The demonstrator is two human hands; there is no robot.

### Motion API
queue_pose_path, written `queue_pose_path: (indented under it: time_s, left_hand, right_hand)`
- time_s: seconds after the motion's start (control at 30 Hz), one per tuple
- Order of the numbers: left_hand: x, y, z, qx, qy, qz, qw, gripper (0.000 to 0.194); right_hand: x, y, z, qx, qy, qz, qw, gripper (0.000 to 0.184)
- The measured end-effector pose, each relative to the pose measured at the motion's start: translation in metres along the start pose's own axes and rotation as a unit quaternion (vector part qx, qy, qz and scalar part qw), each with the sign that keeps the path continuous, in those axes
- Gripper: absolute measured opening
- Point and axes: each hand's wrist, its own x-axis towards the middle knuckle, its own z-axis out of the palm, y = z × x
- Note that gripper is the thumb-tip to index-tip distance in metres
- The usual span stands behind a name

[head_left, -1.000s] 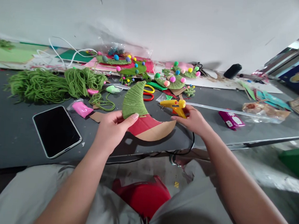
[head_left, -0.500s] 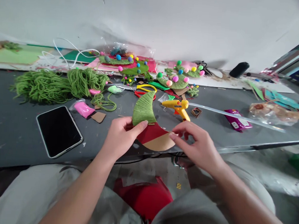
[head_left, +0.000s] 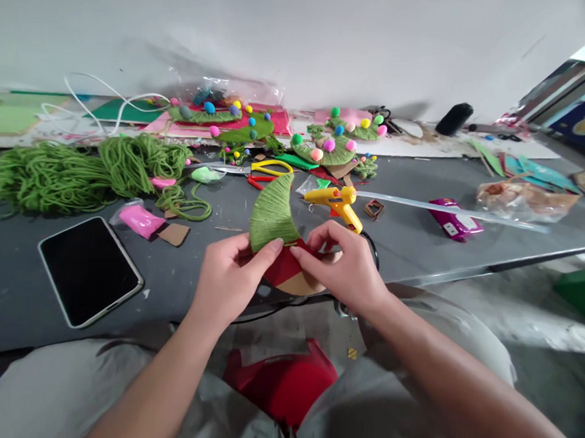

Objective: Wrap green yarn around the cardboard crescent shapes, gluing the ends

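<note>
A crescent of cardboard (head_left: pixel 274 226), partly wound in green yarn with red and bare brown below, is held over the near edge of the grey table (head_left: pixel 28 280). My left hand (head_left: pixel 228 281) grips it with the thumb pressed on the edge of the yarn. My right hand (head_left: pixel 342 266) closes on the crescent's red part from the right, fingertips close to the left thumb. A yellow glue gun (head_left: pixel 336 201) lies on the table just beyond my right hand, with a long clear glue stick (head_left: pixel 448 211) running off to the right.
A dark phone (head_left: pixel 88 270) lies at the left. Heaps of green yarn (head_left: pixel 76 167), pink clay packets (head_left: pixel 139 220), scissors (head_left: pixel 263 171), finished yarn leaves with coloured pom-poms (head_left: pixel 327 148) and a purple packet (head_left: pixel 455 224) lie on the table. A red stool (head_left: pixel 281 382) stands between my knees.
My right hand has let go of the glue gun, left it on the table and come back onto the crescent. The crescent has been drawn nearer to me.
</note>
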Motion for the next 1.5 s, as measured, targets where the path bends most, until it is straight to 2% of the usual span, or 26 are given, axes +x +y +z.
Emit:
queue_pose_path:
  time_s: [0.23,0.4,0.53,0.9,1.13,1.5]
  left_hand:
    - [-0.0004,-0.0009,0.0009,0.017,0.003,0.001,1.0,0.021]
    - [0.0009,-0.0013,0.0014,0.024,0.01,-0.001,1.0,0.026]
    - [0.0001,-0.0022,0.0021,0.006,0.001,-0.002,1.0,0.028]
    - [-0.0026,0.0023,0.0026,0.017,0.005,-0.001,1.0,0.025]
    - [-0.0022,0.0,0.0024,0.032,0.004,0.0,0.999,0.027]
    - [-0.0031,0.0001,0.0034,0.011,-0.008,-0.007,1.0,0.026]
  right_hand:
    - [-0.0013,0.002,-0.0008,0.022,-0.007,-0.002,1.0,0.021]
    - [-0.0013,0.0045,-0.0045,0.01,0.022,-0.114,0.993,0.005]
    - [-0.0012,0.0073,-0.0051,-0.005,0.012,-0.163,0.987,0.007]
    - [-0.0015,0.0073,-0.0005,0.01,-0.018,-0.128,0.991,0.001]
    - [-0.0004,0.0042,-0.0008,-0.005,-0.041,-0.145,0.989,0.009]
    - [-0.0005,0.0051,-0.0019,-0.023,-0.037,-0.129,0.991,0.008]
